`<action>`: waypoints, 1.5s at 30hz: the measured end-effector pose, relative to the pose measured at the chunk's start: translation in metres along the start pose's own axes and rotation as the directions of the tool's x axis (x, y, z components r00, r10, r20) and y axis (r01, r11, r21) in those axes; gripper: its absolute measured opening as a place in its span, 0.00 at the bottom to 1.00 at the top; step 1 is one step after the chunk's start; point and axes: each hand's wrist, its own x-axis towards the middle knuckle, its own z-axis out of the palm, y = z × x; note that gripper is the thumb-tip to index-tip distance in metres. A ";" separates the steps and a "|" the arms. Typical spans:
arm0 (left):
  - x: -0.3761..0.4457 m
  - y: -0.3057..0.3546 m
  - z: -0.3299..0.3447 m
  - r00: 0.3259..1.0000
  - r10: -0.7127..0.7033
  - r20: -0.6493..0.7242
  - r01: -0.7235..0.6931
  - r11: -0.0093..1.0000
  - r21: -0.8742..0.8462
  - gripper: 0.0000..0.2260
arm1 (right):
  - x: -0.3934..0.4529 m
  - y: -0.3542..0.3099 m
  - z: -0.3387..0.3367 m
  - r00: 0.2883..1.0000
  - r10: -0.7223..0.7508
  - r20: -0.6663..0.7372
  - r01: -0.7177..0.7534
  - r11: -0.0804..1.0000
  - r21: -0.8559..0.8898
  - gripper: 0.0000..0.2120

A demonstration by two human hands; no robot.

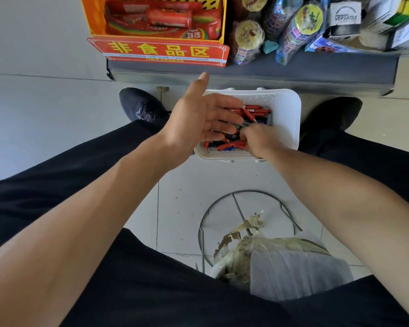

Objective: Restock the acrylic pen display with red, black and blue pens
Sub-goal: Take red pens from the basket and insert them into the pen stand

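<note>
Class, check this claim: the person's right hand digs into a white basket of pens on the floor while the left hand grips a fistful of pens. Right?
Not quite. The head view shows the left hand open and empty, palm showing, above the white basket. The right hand does dig into the pens.

This is a shop. A grey shelf (246, 74) holds a yellow basket (92, 17) full of red candy packs (161, 20), a red sign with yellow writing (158, 51), bright toys in wrappers (293, 27) and small boxes (345, 17) for sale.
</note>
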 end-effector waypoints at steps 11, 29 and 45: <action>0.000 0.001 0.000 0.996 0.064 -0.065 -0.058 0.995 0.084 0.27 | -0.014 0.005 -0.030 0.916 0.165 -0.365 0.101 0.787 0.609 0.07; -0.002 -0.010 0.001 0.886 0.252 -0.389 -0.182 0.961 0.209 0.11 | -0.073 -0.044 -0.111 0.995 -0.092 -0.030 0.008 -0.226 0.974 0.13; 0.005 0.004 -0.014 0.836 0.227 -0.499 -0.175 0.973 0.149 0.13 | 0.008 -0.015 -0.005 0.990 0.000 0.142 -0.043 0.953 0.298 0.14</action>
